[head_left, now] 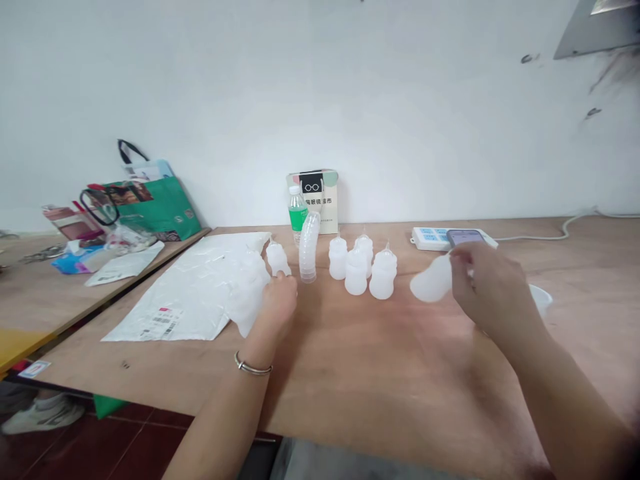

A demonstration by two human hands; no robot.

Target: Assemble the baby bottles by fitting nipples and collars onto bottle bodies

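Note:
My left hand has its fingers closed at the lower part of a small translucent white bottle with a pointed tip, leaning slightly left. A blurred white heap lies just left of that hand; its contents are unclear. In my right hand is another white bottle, tilted, with its rounded end to the left and its upper end hidden by my fingers. Between my hands, several upright pointed-tip bottles stand grouped. Beside them a curved stack of clear plastic cups rises from the table.
A white mailing bag lies at left. A green-labelled water bottle and a paper bag stand against the wall. At right are a phone, a power strip and a white bowl. A green bag occupies the neighbouring table.

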